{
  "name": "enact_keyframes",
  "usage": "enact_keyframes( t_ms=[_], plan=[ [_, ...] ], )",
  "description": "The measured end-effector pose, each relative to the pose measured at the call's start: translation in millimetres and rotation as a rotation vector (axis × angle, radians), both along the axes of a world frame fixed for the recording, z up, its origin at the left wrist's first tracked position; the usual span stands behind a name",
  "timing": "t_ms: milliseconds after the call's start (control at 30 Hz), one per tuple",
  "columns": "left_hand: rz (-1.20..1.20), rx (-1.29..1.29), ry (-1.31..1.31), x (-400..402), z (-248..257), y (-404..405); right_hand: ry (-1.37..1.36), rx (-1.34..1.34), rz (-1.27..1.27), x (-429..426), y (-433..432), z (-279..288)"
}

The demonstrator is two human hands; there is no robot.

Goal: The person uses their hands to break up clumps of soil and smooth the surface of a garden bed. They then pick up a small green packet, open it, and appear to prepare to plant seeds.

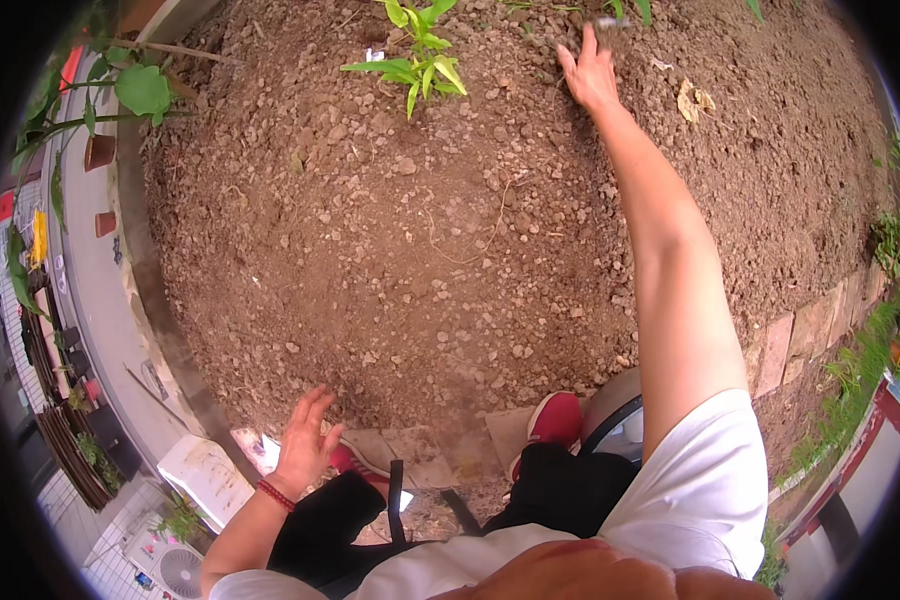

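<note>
My right hand (592, 73) reaches far out over the loose brown soil (390, 247) near the top of the view, its thumb and a finger spread. A small blurred pale object (612, 23) lies at or just past its fingertips; whether the hand holds it I cannot tell. Left of that hand grows a leafy green plant (425, 67), with a white scrap (375, 55) beside it. My left hand (306, 442), with a red beaded bracelet on the wrist, hovers by my left knee with fingers apart and nothing in it.
Brick edging (776, 352) borders the bed. A round container (616, 412) stands by my right red shoe (556, 420). A dry leaf (691, 102) lies at right. Along the left runs a concrete ledge (105, 277) with small pots (100, 152); a stained white block (206, 476) stands at lower left.
</note>
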State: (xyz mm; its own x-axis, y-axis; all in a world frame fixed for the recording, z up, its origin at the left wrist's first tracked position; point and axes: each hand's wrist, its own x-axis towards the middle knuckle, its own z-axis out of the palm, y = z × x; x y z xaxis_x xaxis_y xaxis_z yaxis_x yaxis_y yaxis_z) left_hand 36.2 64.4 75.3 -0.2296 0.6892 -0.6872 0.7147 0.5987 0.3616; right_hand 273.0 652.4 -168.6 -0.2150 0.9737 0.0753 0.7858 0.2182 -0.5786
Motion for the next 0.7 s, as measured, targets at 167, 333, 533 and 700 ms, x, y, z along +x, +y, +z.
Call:
enact_keyframes(
  t_ms=[167,333,533,700],
  plan=[
    [0.079,0.086,0.006,6,31,-4,-0.27,0.178,-0.114,-1,-17,-11],
    [0.097,0.001,-0.06,16,32,-10,-0.347,0.166,-0.222,18,-27,-39],
    [-0.007,-0.019,-0.063,17,24,1,-0.508,0.155,0.61,-78,-107,23],
    [-0.007,-0.043,-0.067,15,36,9,-0.474,0.293,0.517,-25,-91,-9]
  ],
)
